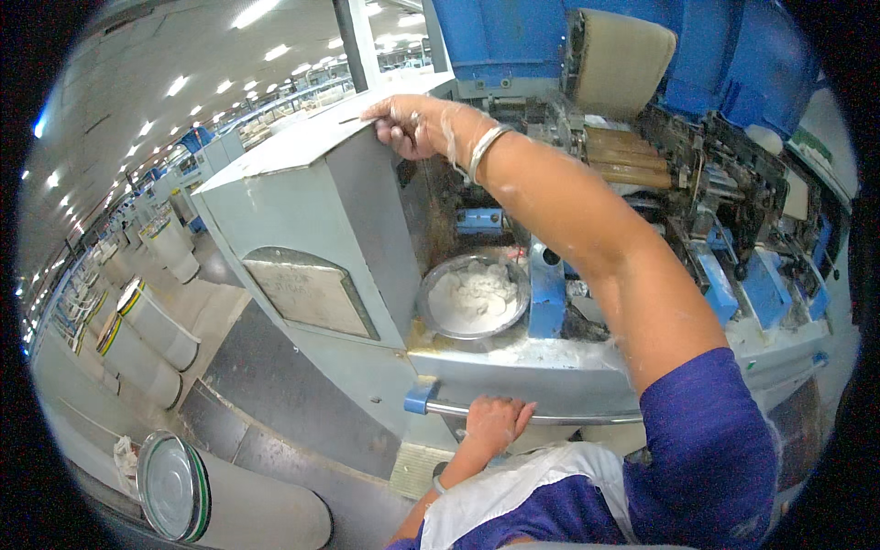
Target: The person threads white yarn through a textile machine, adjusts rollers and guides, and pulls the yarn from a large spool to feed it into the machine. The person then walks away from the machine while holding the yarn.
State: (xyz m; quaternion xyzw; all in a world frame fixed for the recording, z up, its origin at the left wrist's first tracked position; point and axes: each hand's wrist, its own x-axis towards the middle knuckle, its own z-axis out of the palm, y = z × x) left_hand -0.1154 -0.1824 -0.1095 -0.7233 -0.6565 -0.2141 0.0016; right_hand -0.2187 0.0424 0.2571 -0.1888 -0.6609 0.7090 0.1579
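My right arm, dusted with white fibres, reaches across the machine. At the end of it my right hand (405, 126) is closed at the top edge of the grey cabinet (367, 220), fingers curled. A thin dark sliver pokes out from the fingertips; what it is, I cannot make out. Lower down, my left hand (495, 423) is closed over the shiny metal rail (577, 420) along the machine's front. Between the two hands, a round metal bowl (438, 321) heaped with white fluffy fibre (477, 293) sits on the machine ledge beside the cabinet.
Rollers (628, 158) and dark linkages lie right of my forearm, beneath a raised beige pad (626, 62) and blue covers (500, 37). At lower left lies a large pale can (261, 500). More cans (156, 335) line the floor at left.
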